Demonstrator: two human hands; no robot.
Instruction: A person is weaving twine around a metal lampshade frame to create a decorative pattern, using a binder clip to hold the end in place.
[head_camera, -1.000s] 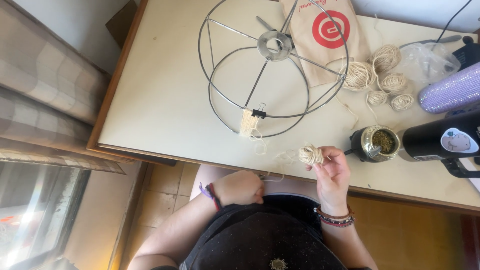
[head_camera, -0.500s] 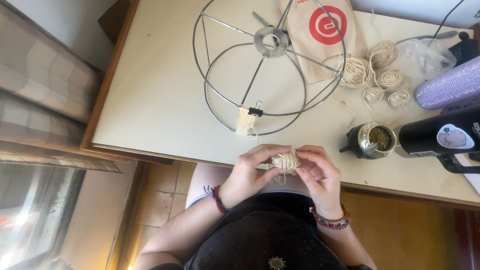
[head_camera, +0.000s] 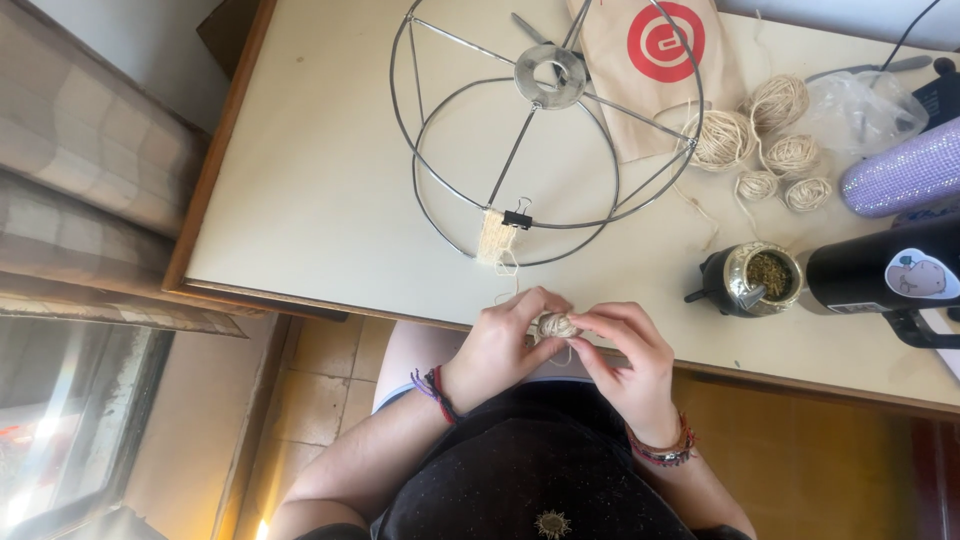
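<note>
Twine ball (head_camera: 556, 325) pinched between both my hands.
My left hand (head_camera: 503, 345) and right hand (head_camera: 630, 357) grip it at the table (head_camera: 320, 190) edge, below the wire lampshade frame (head_camera: 545, 130).

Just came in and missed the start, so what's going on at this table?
A person seated at the table holds a small ball of twine between the left hand and right hand at the near edge. A strand runs up to the wire lampshade frame, where a short wrapped patch is held by a black binder clip. More twine balls lie beyond.
</note>
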